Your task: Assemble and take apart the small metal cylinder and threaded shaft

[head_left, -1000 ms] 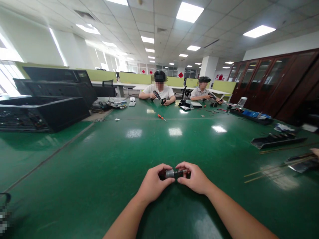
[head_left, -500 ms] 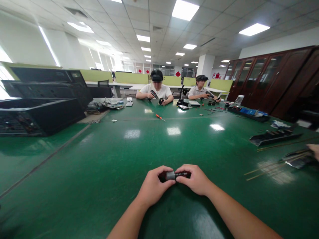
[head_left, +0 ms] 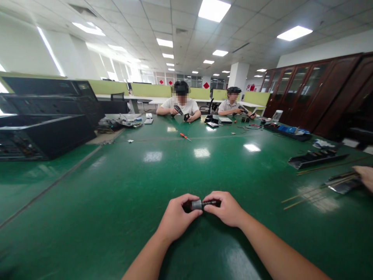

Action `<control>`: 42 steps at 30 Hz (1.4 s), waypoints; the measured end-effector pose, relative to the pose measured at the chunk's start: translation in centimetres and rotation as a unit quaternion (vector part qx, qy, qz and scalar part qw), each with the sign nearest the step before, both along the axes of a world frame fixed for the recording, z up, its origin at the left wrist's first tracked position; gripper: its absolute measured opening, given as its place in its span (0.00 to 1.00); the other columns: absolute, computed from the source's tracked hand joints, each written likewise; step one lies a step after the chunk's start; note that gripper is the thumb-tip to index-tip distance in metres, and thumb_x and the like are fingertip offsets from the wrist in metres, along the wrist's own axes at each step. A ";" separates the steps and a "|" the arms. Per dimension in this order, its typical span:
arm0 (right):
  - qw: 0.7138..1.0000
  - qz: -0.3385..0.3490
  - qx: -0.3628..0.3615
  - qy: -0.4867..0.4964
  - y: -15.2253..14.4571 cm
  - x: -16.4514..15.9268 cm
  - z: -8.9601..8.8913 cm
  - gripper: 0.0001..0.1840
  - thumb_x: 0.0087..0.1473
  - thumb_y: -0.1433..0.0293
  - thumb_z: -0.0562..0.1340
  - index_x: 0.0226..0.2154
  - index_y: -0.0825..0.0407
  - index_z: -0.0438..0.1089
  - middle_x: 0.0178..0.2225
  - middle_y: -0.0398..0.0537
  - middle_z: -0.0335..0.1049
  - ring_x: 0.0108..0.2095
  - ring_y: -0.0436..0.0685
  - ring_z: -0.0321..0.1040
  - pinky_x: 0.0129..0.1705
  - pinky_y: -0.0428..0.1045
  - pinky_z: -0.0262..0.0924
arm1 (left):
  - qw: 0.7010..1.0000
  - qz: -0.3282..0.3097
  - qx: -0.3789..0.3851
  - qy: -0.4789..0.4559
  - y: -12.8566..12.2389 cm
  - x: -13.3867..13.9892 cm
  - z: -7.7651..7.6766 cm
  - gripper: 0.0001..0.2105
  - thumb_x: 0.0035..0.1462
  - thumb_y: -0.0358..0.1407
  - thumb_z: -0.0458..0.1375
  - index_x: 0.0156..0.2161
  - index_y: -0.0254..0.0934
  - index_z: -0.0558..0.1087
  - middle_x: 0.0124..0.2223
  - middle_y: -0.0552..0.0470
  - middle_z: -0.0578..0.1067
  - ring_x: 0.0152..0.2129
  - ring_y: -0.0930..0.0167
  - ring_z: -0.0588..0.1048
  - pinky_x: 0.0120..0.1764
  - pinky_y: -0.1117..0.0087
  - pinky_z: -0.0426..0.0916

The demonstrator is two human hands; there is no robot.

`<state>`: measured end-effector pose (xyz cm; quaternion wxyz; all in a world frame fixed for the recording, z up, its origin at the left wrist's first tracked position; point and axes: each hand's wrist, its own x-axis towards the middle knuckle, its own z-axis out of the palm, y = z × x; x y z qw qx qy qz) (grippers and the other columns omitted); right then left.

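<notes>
My left hand (head_left: 174, 216) is closed around a small silver cylinder (head_left: 196, 205), which looks like a little motor. Its left end is hidden by my fingers. From the cylinder's right side runs a dark ribbed shaft (head_left: 209, 202), pinched between the thumb and fingers of my right hand (head_left: 225, 208). Whether the cylinder and shaft are one piece cannot be made out. Both hands are close together, low over the green table (head_left: 122, 186), thumbs toward me.
An orange screwdriver (head_left: 184, 136) lies farther up the table. Black computer cases (head_left: 37, 136) stand on the left. At right are a black tray of parts (head_left: 316, 158), thin brass-coloured rods (head_left: 309, 194) and another person's hand (head_left: 364, 177). Two people (head_left: 181, 105) sit opposite, holding drill-like tools.
The view has shifted slightly, so most things appear a little farther left. My hands keep the same hold on the cylinder and shaft.
</notes>
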<state>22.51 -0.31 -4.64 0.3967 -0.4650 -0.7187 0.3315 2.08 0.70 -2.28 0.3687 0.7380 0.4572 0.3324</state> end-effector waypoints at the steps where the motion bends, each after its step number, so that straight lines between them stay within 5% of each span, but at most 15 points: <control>1: 1.000 -0.001 -0.002 0.003 0.0 0.0 0.0 0.08 0.50 0.69 0.67 0.36 0.49 0.78 0.34 0.47 0.76 0.35 0.57 0.71 0.38 0.51 0.61 | 1.000 -0.001 -0.001 -0.001 0.0 0.0 0.0 0.12 0.47 0.32 0.65 0.39 0.40 0.78 0.36 0.54 0.80 0.35 0.66 0.76 0.41 0.68 0.68; 42: 0.999 -0.017 -0.026 -0.017 -0.4 -0.4 0.4 0.05 0.51 0.69 0.64 0.33 0.52 0.74 0.28 0.43 0.73 0.29 0.52 0.67 0.34 0.46 0.58 | 1.000 -0.013 -0.002 -0.005 0.0 -0.2 0.2 0.12 0.47 0.30 0.64 0.40 0.40 0.77 0.37 0.54 0.79 0.36 0.67 0.75 0.41 0.68 0.66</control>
